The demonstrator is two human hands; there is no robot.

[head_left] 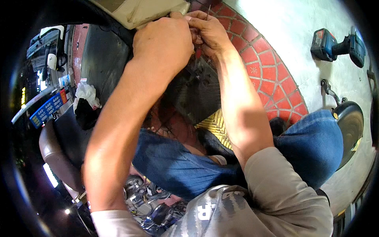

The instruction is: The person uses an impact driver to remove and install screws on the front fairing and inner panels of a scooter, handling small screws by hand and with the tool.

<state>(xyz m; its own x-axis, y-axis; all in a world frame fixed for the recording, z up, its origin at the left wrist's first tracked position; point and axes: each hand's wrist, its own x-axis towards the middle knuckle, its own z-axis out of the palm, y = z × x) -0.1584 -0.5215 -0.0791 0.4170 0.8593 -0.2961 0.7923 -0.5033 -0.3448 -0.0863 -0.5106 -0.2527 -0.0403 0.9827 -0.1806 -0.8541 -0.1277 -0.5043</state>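
Observation:
My left hand [164,42] is closed, its back toward me, beside the edge of a beige panel [148,12] at the top. My right hand [209,32] meets it there, thumb and fingers pinched together. A thin, dark, pin-like piece [209,12] rises by the right fingertips. What either hand grips is hidden or too small to name. Below my hands lies a dark, ridged piece [197,93], partly covered by my forearms.
A blue and black cordless power tool [340,46] lies on the pale floor at right, beyond red tiles [272,75]. A round stool [349,132] stands by my knee. At left are a dark seat [103,59] and a white plastic bag [87,94]. Machine parts [144,201] lie lower left.

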